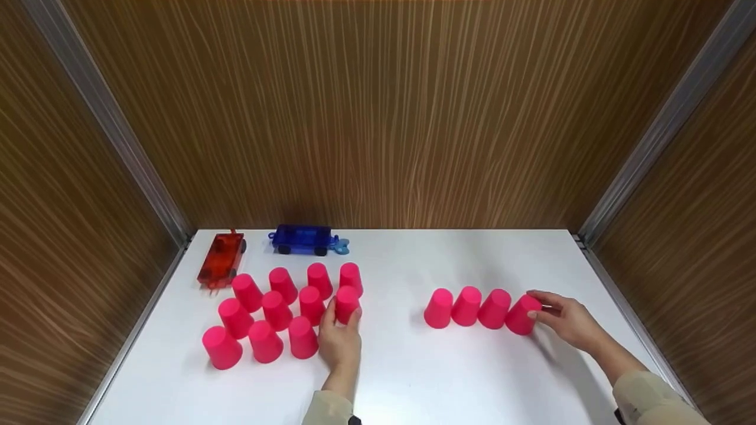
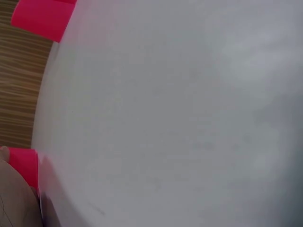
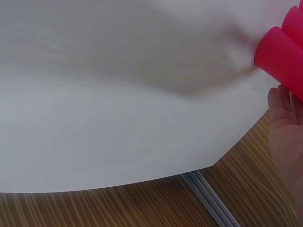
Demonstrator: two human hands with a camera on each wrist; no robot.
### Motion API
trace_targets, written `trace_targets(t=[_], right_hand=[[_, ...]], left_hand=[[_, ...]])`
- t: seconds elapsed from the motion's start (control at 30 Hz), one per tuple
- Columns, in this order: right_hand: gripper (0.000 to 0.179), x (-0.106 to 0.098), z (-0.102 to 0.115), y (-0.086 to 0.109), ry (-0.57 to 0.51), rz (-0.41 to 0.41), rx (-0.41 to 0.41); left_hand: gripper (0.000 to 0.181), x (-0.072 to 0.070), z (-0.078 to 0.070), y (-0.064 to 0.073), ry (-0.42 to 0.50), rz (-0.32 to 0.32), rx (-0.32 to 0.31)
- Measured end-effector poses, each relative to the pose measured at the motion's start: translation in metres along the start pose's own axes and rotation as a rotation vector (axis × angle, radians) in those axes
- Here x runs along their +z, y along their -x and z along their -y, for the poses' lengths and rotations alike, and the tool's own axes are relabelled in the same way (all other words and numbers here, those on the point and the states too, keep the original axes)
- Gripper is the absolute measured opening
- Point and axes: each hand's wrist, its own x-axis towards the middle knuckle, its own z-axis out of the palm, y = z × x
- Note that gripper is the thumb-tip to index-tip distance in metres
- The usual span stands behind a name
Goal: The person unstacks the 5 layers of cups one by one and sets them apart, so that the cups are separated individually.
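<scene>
On the left of the white table, in the head view, several pink cups (image 1: 275, 310) stand upside down in rough rows. My left hand (image 1: 340, 343) holds the pink cup (image 1: 346, 303) at the right end of the middle row, thumb on its right side and fingers on its left. A shorter row of pink cups (image 1: 466, 307) stands on the right. At that row's right end, my right hand (image 1: 570, 321) grips the last pink cup (image 1: 521, 316) between thumb and fingers. The right wrist view shows the fingers (image 3: 281, 106) against that cup's side.
A red transparent toy car (image 1: 221, 258) lies at the table's back left. Beside it, along the back, is a blue transparent toy car (image 1: 303, 238) with a light blue piece at its end. Wood-patterned panels (image 1: 378, 118) enclose the white table (image 1: 401, 366).
</scene>
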Motion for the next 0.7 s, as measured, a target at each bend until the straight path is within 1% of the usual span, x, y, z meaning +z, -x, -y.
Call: trace_targets(t=[0.2,0.47,0.7], right_hand=[[0.066,0.0001,0.0002,0.0008,0.011,0.005,0.021],[0.065,0.0005,0.0005,0.0003,0.005,-0.002,0.015],[0.063,0.0011,0.0003,-0.0001,-0.004,-0.011,-0.005]], left_hand=[[0.068,0.0008,0.0013,-0.0012,0.001,0.003,-0.014],[0.068,0.0017,0.0017,-0.0016,-0.002,-0.001,-0.008],[0.075,0.0011,0.0018,0.0006,-0.049,-0.03,0.07]])
